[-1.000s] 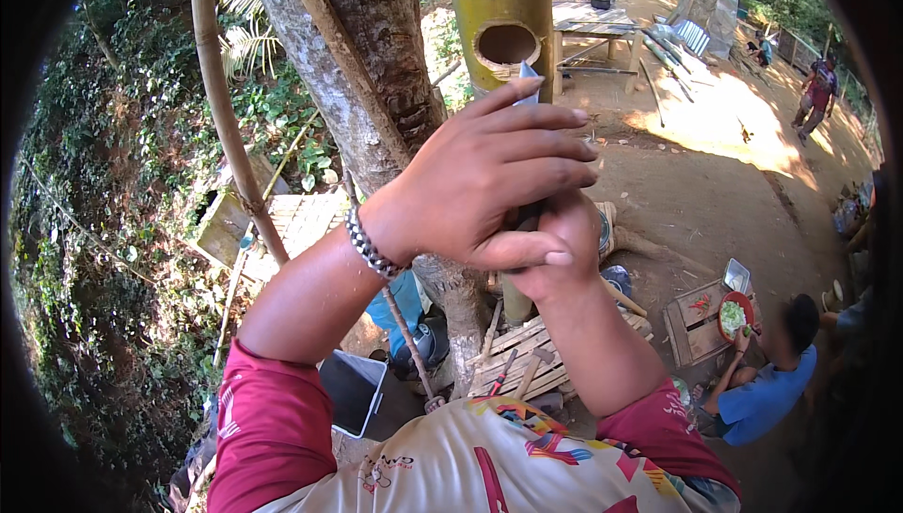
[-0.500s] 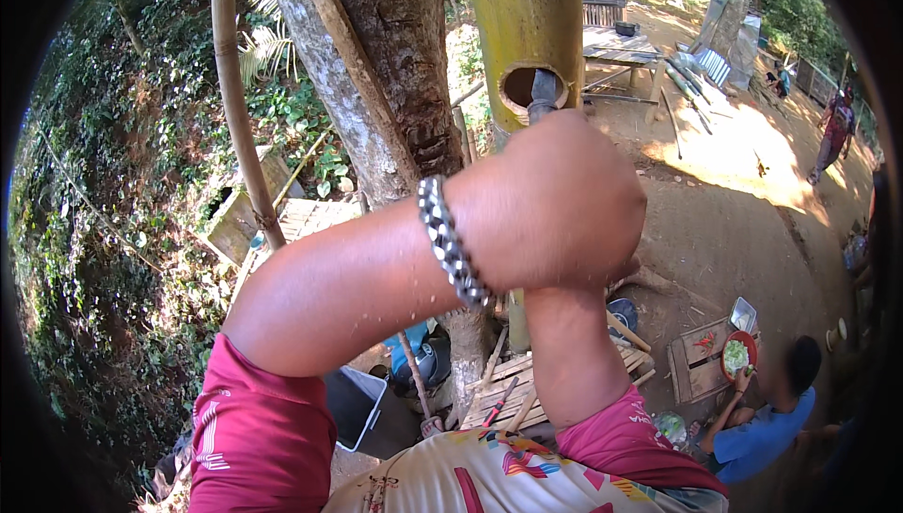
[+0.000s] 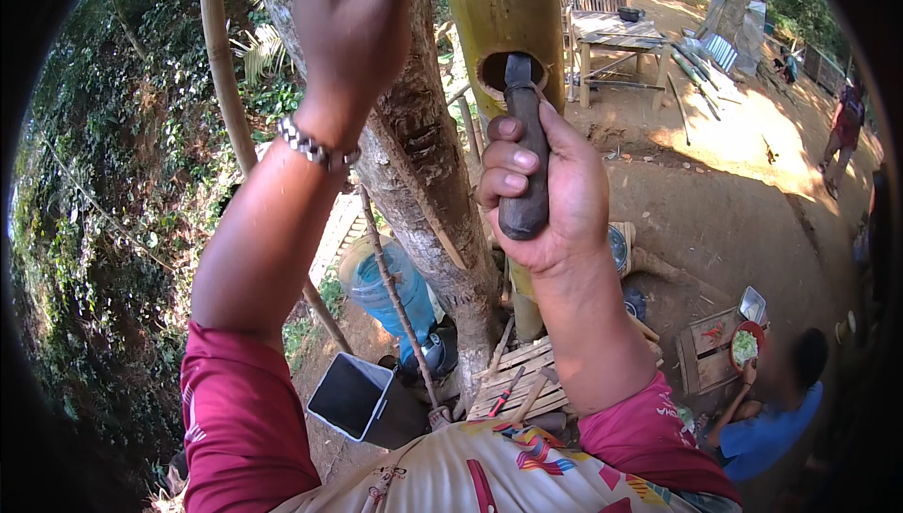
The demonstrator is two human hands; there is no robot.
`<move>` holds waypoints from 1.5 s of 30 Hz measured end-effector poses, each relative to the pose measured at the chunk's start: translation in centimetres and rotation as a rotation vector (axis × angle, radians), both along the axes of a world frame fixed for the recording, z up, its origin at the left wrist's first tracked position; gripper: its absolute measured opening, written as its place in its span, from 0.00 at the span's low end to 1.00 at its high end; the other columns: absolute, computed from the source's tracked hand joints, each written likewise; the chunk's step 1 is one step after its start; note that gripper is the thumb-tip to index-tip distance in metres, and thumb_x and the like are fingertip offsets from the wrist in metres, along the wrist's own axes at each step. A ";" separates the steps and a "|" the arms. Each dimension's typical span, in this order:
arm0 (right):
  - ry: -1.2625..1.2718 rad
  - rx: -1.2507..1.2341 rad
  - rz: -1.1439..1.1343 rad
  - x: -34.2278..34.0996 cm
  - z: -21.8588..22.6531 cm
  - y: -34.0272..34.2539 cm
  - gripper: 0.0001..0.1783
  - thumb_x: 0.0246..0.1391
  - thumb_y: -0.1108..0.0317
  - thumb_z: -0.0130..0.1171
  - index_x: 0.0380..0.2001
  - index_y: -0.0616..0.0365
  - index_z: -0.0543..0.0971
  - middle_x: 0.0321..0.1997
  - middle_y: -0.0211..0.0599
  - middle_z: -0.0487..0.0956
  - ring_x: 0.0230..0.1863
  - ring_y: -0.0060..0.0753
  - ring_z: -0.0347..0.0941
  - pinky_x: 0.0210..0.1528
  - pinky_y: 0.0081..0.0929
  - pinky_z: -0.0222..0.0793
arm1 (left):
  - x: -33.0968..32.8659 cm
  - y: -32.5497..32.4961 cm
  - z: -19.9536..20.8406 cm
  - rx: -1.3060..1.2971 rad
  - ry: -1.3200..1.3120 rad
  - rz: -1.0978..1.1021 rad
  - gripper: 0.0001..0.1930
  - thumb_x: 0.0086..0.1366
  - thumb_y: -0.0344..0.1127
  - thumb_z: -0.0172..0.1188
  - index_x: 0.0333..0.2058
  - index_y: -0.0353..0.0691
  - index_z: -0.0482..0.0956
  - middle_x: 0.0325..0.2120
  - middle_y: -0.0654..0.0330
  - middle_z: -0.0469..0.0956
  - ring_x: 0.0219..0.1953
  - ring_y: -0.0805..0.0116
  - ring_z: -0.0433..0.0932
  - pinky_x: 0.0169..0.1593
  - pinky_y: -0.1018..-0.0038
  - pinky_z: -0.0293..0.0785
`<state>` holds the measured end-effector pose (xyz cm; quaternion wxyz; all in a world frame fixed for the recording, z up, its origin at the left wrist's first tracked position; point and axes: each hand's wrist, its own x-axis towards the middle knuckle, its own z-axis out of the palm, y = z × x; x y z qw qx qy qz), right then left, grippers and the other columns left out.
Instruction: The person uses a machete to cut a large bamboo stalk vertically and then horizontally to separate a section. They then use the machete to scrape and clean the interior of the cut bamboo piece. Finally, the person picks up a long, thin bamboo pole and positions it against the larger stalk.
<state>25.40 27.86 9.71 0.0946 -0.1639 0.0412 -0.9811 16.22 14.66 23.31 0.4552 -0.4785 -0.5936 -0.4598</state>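
Upright before me stands a thick yellow-green bamboo stem (image 3: 503,5) with a round hole (image 3: 491,67) cut in its side. My right hand (image 3: 564,174) is wrapped around the dark handle of a bladed tool (image 3: 527,160). Its flat metal blade points up into the hole, and the tip is hidden there. Up and to the left, my left hand (image 3: 353,24) is raised in front of a tree trunk (image 3: 423,146), close beside the bamboo. The left fingers look spread and holding nothing, though the top edge cuts some off.
A thin pole (image 3: 216,52) leans at the left. Below are a black bin (image 3: 362,400), a blue-tinted container (image 3: 381,278) and a slatted bamboo platform (image 3: 527,372). At the lower right a person in blue (image 3: 771,428) sits by a red bowl (image 3: 748,344). A table (image 3: 621,38) stands farther off.
My left hand has moved up and left, away from my right hand, which it was covering. The right hand and the tool at the hole now show plainly.
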 end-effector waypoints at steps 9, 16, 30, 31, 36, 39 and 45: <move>-0.039 -0.005 -0.056 -1.4 0.9 -0.1 0.14 0.71 0.59 0.44 0.46 0.60 0.65 0.34 0.33 0.69 0.25 0.18 0.68 0.24 0.19 0.69 | -3.1 6.1 5.3 -0.138 -0.358 0.016 0.66 0.54 0.32 0.76 0.70 0.39 0.23 0.57 0.37 0.66 0.56 0.51 0.75 0.54 0.63 0.81; -0.072 -0.014 -0.038 -3.2 2.2 -0.7 0.09 0.71 0.58 0.42 0.44 0.51 0.64 0.35 0.35 0.67 0.27 0.23 0.65 0.27 0.25 0.66 | -2.0 6.6 4.6 -0.151 -0.332 -0.135 0.66 0.53 0.29 0.76 0.70 0.40 0.24 0.58 0.38 0.66 0.56 0.52 0.75 0.53 0.63 0.81; 0.019 0.110 -0.118 0.0 -0.2 0.5 0.15 0.70 0.59 0.47 0.48 0.59 0.64 0.36 0.34 0.69 0.26 0.16 0.67 0.25 0.18 0.70 | -2.0 6.2 4.2 -0.169 -0.330 -0.153 0.64 0.54 0.31 0.76 0.70 0.35 0.26 0.59 0.38 0.66 0.56 0.51 0.74 0.55 0.63 0.79; 0.054 0.094 -0.102 0.7 -0.1 0.4 0.15 0.70 0.58 0.47 0.49 0.58 0.64 0.36 0.33 0.69 0.26 0.16 0.67 0.25 0.18 0.70 | -2.5 6.2 4.4 -0.156 -0.302 -0.162 0.63 0.54 0.31 0.76 0.70 0.35 0.27 0.58 0.38 0.66 0.56 0.52 0.74 0.55 0.63 0.79; -0.093 0.124 -0.322 0.4 4.1 -4.2 0.11 0.69 0.60 0.46 0.44 0.54 0.62 0.33 0.34 0.68 0.26 0.20 0.65 0.26 0.23 0.67 | -1.8 6.1 5.3 -0.133 -0.414 -0.079 0.62 0.54 0.29 0.75 0.70 0.36 0.28 0.58 0.39 0.67 0.56 0.52 0.74 0.56 0.64 0.79; -0.071 0.224 -0.232 -1.3 2.1 -2.4 0.12 0.70 0.59 0.45 0.46 0.54 0.62 0.33 0.33 0.69 0.25 0.19 0.66 0.24 0.20 0.67 | -1.7 5.6 5.0 -0.122 -0.382 -0.061 0.62 0.54 0.29 0.75 0.70 0.35 0.29 0.58 0.39 0.67 0.57 0.52 0.74 0.56 0.65 0.79; 0.051 -0.009 0.016 0.0 0.5 -0.6 0.10 0.70 0.60 0.45 0.46 0.52 0.64 0.33 0.34 0.68 0.25 0.21 0.65 0.25 0.24 0.66 | -2.0 5.6 4.3 -0.107 -0.313 -0.186 0.61 0.55 0.30 0.74 0.70 0.35 0.29 0.58 0.39 0.67 0.57 0.52 0.74 0.55 0.66 0.79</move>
